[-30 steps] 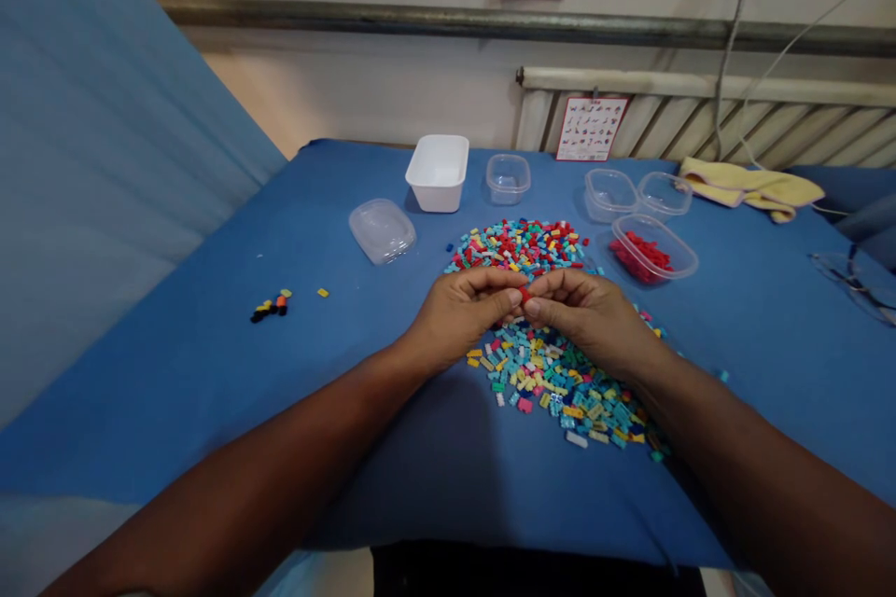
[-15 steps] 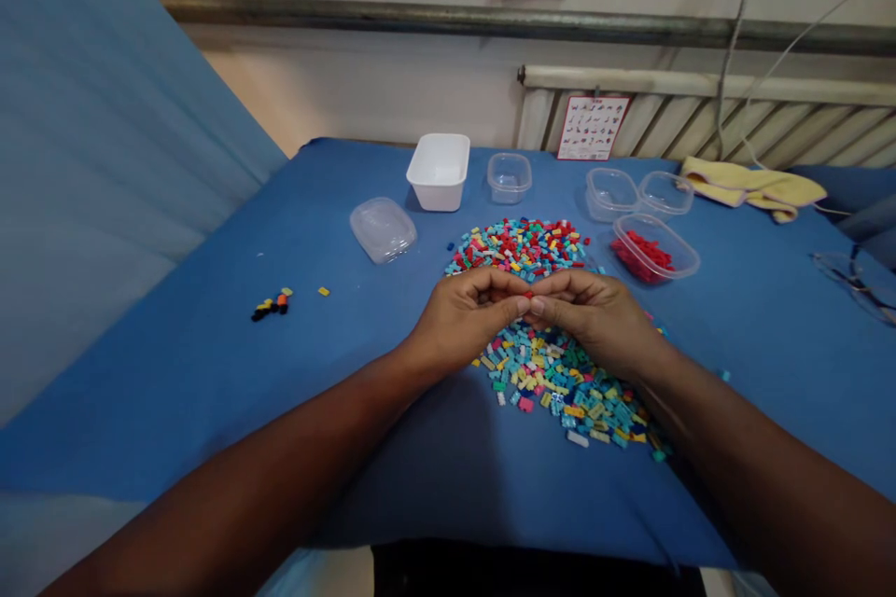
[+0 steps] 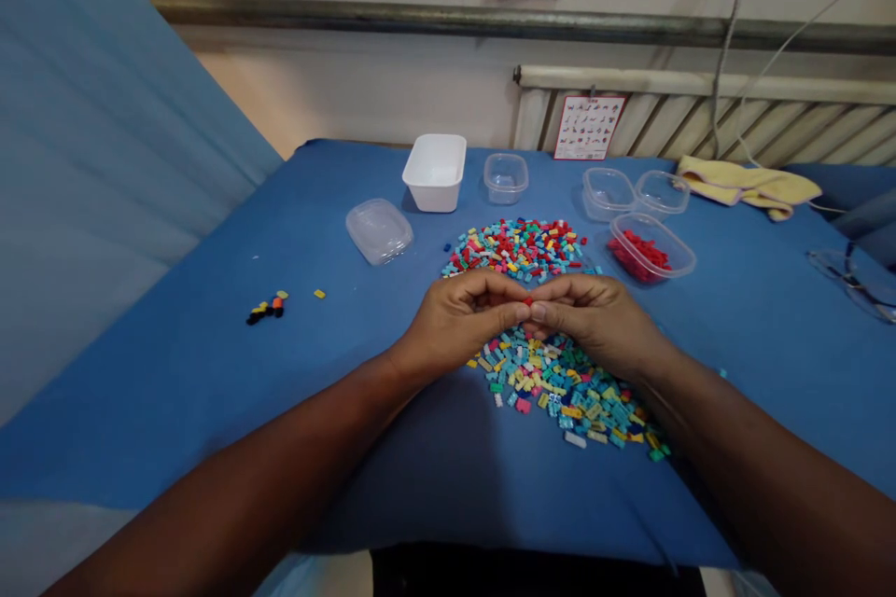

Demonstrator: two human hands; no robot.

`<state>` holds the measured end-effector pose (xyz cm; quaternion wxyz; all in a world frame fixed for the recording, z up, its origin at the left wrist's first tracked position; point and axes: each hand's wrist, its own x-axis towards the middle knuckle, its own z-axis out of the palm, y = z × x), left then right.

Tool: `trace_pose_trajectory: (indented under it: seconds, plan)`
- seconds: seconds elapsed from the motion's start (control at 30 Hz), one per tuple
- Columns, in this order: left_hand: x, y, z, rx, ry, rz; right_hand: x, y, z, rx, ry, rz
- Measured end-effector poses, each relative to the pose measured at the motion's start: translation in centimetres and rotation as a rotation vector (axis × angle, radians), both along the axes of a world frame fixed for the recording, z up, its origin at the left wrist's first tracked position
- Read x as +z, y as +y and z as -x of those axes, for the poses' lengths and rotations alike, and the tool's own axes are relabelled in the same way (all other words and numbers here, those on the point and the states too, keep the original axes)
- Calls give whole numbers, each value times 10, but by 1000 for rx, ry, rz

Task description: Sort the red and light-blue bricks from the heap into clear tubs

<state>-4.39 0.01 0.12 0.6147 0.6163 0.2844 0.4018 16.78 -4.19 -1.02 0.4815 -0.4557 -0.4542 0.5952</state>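
Observation:
My left hand (image 3: pixel 466 317) and my right hand (image 3: pixel 592 317) meet fingertip to fingertip over the table, both closed in a pinch. Between the thumbs and forefingers shows a small red toy brick (image 3: pixel 529 301), mostly covered by the fingers. Beneath and in front of the hands spreads a pile of small multicoloured toy bricks (image 3: pixel 553 378). A second pile, with many red bricks (image 3: pixel 518 247), lies just beyond the fingers. Right of it, a clear plastic tub (image 3: pixel 676 266) holds red bricks.
A white tub (image 3: pixel 434 191), a clear tub (image 3: pixel 507 191) and a clear lid (image 3: pixel 380 233) stand at the back. More clear tubs (image 3: pixel 608 196) and a yellow cloth (image 3: pixel 749 182) are at the right, with glasses (image 3: pixel 858 280) near the edge. Several bricks (image 3: pixel 270 308) sit left.
The view has shifted slightly. Both hands stay together on the red brick, with hardly any visible finger movement.

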Motion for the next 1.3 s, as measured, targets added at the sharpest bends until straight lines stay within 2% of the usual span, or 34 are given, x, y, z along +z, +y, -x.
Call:
trace_pose_trajectory:
  seconds: [0.13,0.3,0.57,0.67,0.77,0.97,1.07,1.13,1.2,1.3]
  plan:
    - [-2,0,3,-29,-6,-77,1,-2,-6,71,-18,-19]
    - [-6,2,6,-21,92,-175,3,-3,-7,104,-69,-107]
    - [-8,3,7,99,202,-532,1,-3,4,-79,-64,-111]
    - [-6,2,8,113,243,-637,9,1,1,-135,-114,-165]
    - [-4,3,9,124,294,-695,26,10,-5,-257,-153,-228]
    - [-7,8,8,113,315,-707,75,37,-9,-342,-45,-478]
    - [-7,8,8,100,302,-699,98,48,-15,-329,64,-545]
    - [-6,6,7,89,295,-671,108,54,-22,-333,66,-572]
    - [-4,1,5,65,271,-594,112,60,-30,-359,14,-598]
    - [0,-13,0,-72,159,-326,110,71,-32,-388,-60,-638]
